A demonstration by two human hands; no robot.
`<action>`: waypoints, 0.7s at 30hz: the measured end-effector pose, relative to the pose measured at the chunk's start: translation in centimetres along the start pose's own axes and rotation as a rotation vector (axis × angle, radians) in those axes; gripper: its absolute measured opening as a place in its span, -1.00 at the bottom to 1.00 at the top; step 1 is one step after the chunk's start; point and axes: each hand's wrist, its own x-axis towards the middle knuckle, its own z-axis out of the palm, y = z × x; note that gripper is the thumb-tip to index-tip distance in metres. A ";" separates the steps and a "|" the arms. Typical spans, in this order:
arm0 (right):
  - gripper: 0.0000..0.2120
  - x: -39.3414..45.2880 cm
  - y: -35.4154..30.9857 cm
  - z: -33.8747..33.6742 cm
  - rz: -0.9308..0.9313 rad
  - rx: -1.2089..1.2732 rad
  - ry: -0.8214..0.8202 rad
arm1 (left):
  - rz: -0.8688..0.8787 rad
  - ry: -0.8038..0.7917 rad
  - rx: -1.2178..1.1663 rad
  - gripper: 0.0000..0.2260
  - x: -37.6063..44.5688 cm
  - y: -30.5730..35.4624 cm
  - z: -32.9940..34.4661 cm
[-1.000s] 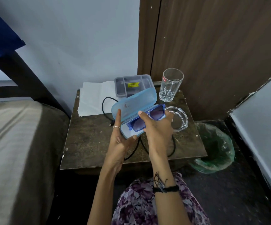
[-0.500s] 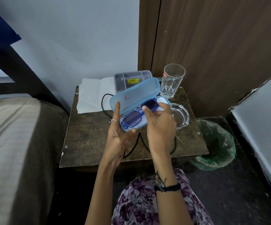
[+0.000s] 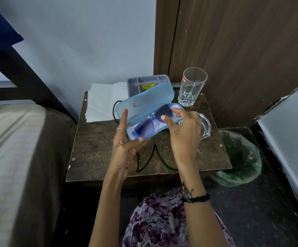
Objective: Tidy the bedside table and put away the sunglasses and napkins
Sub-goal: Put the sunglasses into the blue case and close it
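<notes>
The left hand (image 3: 125,150) cradles the open blue case (image 3: 145,111) from below, thumb up against the lid's left end and fingers curled under the tray, holding it above the bedside table (image 3: 98,154). The sunglasses (image 3: 152,121) lie in the tray of the case, the right lens end riding a little high. The right hand (image 3: 182,132) hovers at that end of the case, fingers spread and loosely apart, thumb and forefinger at the frame; whether they pinch it I cannot tell. The likely trouble: if the lid comes down while that lens sits proud, it may jam or stress the frame. Just right of the case stand a tall glass (image 3: 192,88) and a glass ashtray (image 3: 205,126); a careless swing of the right hand could knock them. The napkins (image 3: 102,102), left of the case, lie untouched.
</notes>
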 end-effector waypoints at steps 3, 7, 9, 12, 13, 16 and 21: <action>-0.62 0.7 0.1 -0.4 -0.100 -0.146 -0.023 | -0.016 -0.002 0.023 -0.28 0.6 0.0 -0.7; -0.62 2.9 0.8 -1.4 -0.257 -0.118 -0.124 | -0.036 -0.037 0.070 -0.37 0.9 0.2 -1.4; -0.64 4.1 1.1 -1.8 -0.318 -0.162 -0.235 | -0.055 -0.051 0.081 -0.42 0.8 0.4 -1.7; -0.73 5.3 1.4 -2.0 -0.367 -0.202 -0.393 | -0.070 -0.073 0.077 -0.43 0.8 0.6 -1.9; -0.76 5.5 1.5 -2.0 -0.372 -0.210 -0.440 | -0.072 -0.075 0.070 -0.42 0.9 0.7 -2.0; -0.82 5.7 1.6 -2.2 -0.380 -0.218 -0.517 | -0.081 -0.076 0.047 -0.38 0.9 1.2 -2.1; -0.83 6.0 1.6 -2.6 -0.422 -0.252 -0.490 | -0.093 -0.110 0.049 -0.34 1.1 1.9 -2.6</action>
